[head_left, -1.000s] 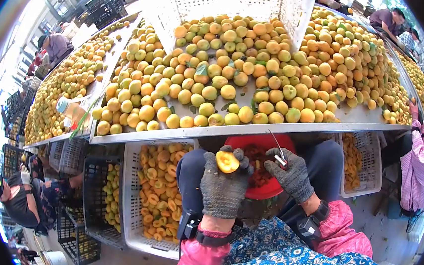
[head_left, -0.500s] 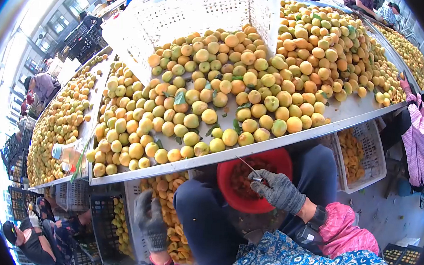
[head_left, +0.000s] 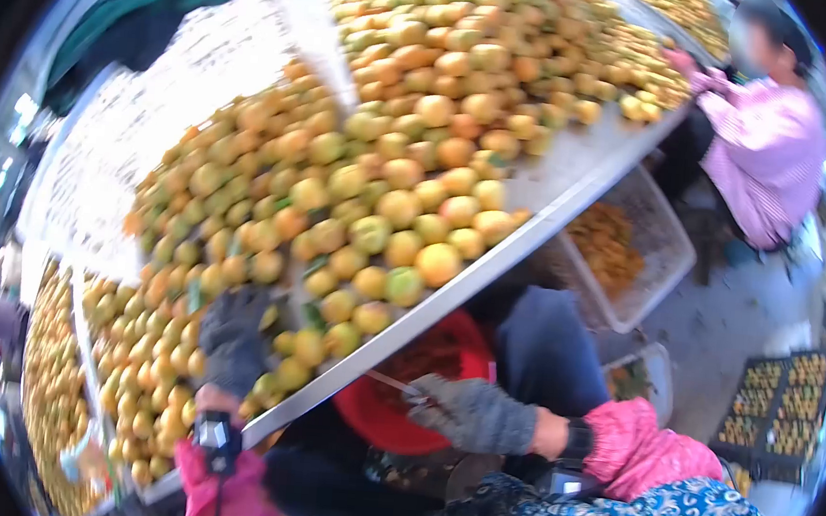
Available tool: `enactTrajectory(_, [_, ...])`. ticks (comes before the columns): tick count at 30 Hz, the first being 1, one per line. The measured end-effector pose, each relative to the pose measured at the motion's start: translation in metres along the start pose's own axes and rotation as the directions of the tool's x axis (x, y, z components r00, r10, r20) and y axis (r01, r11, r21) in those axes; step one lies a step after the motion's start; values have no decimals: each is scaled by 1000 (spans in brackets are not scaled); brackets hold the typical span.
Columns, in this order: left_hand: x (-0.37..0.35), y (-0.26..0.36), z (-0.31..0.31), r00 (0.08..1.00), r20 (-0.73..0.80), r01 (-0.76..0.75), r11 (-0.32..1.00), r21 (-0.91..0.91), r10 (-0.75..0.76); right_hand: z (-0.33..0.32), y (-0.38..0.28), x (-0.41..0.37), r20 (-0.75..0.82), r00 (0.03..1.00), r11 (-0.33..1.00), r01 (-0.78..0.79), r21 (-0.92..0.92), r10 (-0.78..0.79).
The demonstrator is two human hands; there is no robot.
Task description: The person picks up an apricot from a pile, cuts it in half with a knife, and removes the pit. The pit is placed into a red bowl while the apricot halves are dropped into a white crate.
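Observation:
Yellow-orange fruits lie heaped on a metal-edged table. My left hand, in a dark grey glove, reaches over the table edge among the fruits; its fingers are blurred, and whether it grips one does not show. Lower right of it, my right hand, in a grey glove, is closed round a thin metal tool whose tip points left. The tool is over a red bowl with dark reddish pieces inside, beneath the table edge.
A white crate of orange pieces stands right of my knees. Beyond it a person in a pink checked top sits at the table. Black crates stand on the floor at the right. A large white crate lies on the table.
The view has turned to the right and tilted. My left hand has risen from beside the crate below the table to the fruits on top. My right hand still holds the tool by the bowl.

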State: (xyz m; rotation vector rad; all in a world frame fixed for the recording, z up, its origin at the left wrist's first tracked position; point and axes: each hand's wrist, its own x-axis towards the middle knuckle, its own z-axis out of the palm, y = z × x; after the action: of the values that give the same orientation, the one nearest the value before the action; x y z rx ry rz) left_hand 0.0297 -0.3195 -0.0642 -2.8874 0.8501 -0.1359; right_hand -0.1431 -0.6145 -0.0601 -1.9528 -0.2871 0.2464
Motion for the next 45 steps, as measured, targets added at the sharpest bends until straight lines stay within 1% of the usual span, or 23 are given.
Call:
enactTrajectory(2, [7,5,-17,999,36,12,1000,-22,-11,6,12,-3,-82,997,1000,0,6,0])
enactTrajectory(3, [9,4,-19,997,72,25,998,-55,-21,8,15,-3,-136,989,997,68,26,-64])
enactTrajectory(4, [7,4,-16,996,-1,89,988,-130,-90,7,16,-2,-183,974,988,145,44,-135])
enactTrajectory(5, [3,2,-12,984,-62,150,967,-207,-166,3,12,-2,-210,970,990,135,32,-125])
enactTrajectory(7, [-1,2,-19,925,-122,219,768,-602,-360,-7,-2,-4,-93,996,1000,-16,-8,16])
enactTrajectory(8, [-6,8,-35,893,-89,300,732,-612,-440,-10,-7,-3,-73,997,999,-37,32,39])
enactTrajectory(9, [-12,6,-40,882,-25,283,572,-770,-470,-7,-6,-3,-83,996,999,-38,29,40])
enactTrajectory(11, [-28,43,-60,855,-27,192,364,-911,-518,2,-3,-5,-220,972,980,118,159,-81])
enactTrajectory(12, [-38,56,-53,828,40,160,167,-973,-560,3,-5,-8,-219,972,979,124,160,-87])
enactTrajectory(13, [-48,70,-41,798,114,117,-34,-993,-592,6,-8,-10,-261,954,965,195,175,-146])
enactTrajectory(14, [-58,95,-40,775,197,212,-48,-976,-600,10,-12,-11,-295,933,944,268,194,-205])
enactTrajectory(15, [-69,125,-42,734,280,308,-65,-949,-618,13,-16,-14,-268,938,935,282,214,-222])
enactTrajectory(16, [-71,153,-48,772,339,164,-347,-923,-538,13,-18,-19,-236,962,963,183,199,-134])
enactTrajectory(17, [-71,177,-53,818,353,14,-598,-802,-454,13,-21,-23,-201,978,980,85,180,-48])
enactTrajectory(19, [-79,212,-50,840,383,-97,-802,-590,-383,11,-30,-31,-305,950,963,139,230,-64])
enactTrajectory(21, [-88,226,-54,848,397,-107,-847,-521,-351,5,-30,-45,-270,962,976,106,191,-52])
enactTrajectory(23, [-93,235,-65,870,313,-114,-775,-622,-380,0,-26,-58,-191,979,983,-38,178,73])
enactTrajectory(27, [-96,251,-65,867,285,-169,-779,-604,-409,5,-22,-75,-203,978,998,58,11,-55])
enactTrajectory(31, [-96,263,-63,875,285,-195,-823,-534,-392,4,-26,-84,-228,972,997,71,25,-63])
enactTrajectory(38, [-99,276,-78,854,340,-216,-862,-458,-394,-3,-27,-95,-194,975,992,92,-90,-108])
enactTrajectory(41, [-101,279,-86,859,331,-183,-837,-516,-391,0,-19,-97,-189,977,992,79,-98,-96])
enactTrajectory(43, [-101,280,-97,858,270,-126,-688,-715,-437,-1,-18,-97,-184,980,995,62,-81,-76])
enactTrajectory(45, [-101,279,-96,854,287,-103,-682,-724,-435,-4,-20,-97,-199,975,994,94,-59,-104])
